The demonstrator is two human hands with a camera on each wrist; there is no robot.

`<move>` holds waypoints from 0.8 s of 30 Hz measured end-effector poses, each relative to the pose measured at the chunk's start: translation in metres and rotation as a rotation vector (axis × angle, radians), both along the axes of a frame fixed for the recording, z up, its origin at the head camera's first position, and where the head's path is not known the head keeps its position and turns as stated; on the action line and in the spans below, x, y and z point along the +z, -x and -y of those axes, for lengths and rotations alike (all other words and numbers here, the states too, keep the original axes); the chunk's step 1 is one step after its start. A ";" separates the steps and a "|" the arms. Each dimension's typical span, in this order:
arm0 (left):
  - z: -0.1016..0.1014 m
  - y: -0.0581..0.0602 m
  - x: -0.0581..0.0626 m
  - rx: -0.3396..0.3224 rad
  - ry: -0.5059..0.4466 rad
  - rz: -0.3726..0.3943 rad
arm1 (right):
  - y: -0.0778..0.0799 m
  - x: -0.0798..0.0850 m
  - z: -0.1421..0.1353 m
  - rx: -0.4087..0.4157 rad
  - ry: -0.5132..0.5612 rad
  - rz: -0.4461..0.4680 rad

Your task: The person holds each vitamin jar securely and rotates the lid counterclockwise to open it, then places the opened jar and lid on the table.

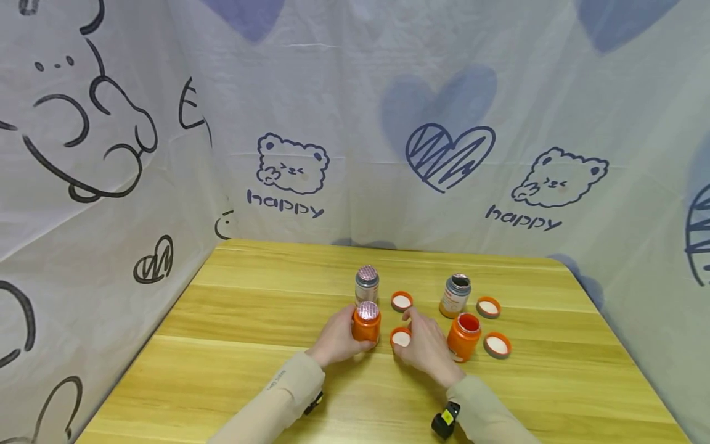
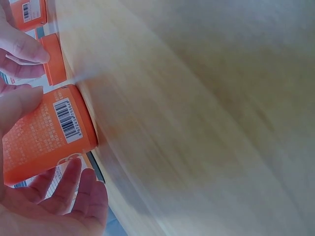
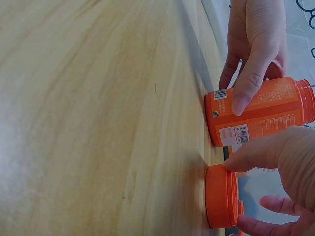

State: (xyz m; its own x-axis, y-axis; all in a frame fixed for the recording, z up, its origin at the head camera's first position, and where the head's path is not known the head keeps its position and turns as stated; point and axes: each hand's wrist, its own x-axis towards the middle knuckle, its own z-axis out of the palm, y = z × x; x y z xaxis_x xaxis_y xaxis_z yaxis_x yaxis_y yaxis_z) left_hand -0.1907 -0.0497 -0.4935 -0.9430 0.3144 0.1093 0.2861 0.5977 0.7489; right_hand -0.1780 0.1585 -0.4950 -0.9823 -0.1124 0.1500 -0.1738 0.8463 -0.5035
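Note:
My left hand (image 1: 339, 338) grips an upright orange bottle (image 1: 366, 328) whose mouth is covered by a silvery foil seal. A barcode shows on the bottle (image 2: 44, 132) in the left wrist view, and its base rests on the table. My right hand (image 1: 426, 346) holds an orange cap (image 3: 220, 196) lying on the table, with thumb and fingers at opposite sides of its rim. The white inside of this cap (image 1: 400, 338) faces up. Right of that hand stands another orange bottle (image 1: 463, 339), its mouth uncovered.
Behind the held bottle is a grey-necked bottle (image 1: 367, 285) with foil on top. An uncovered grey-necked bottle (image 1: 455, 297) stands back right. Upturned caps (image 1: 402, 301) lie nearby, including two (image 1: 488, 307) on the right. Printed cloth (image 1: 355, 185) hangs behind the wooden table (image 1: 211, 345).

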 end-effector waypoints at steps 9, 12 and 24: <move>-0.001 -0.001 0.001 0.003 -0.002 0.001 | 0.000 0.002 0.000 -0.005 0.000 0.003; 0.000 0.000 0.002 0.002 -0.006 0.008 | 0.000 0.005 0.000 -0.004 0.002 -0.004; 0.024 0.000 0.033 -0.020 0.102 0.089 | -0.007 0.049 -0.004 0.041 0.009 -0.118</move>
State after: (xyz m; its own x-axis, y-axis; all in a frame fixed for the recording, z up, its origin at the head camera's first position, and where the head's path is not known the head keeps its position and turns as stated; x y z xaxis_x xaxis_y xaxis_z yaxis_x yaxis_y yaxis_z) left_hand -0.1912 -0.0739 -0.4606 -0.9409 0.3385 -0.0083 0.2337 0.6668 0.7077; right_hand -0.1710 0.1620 -0.4461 -0.9523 -0.1499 0.2659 -0.2665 0.8331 -0.4848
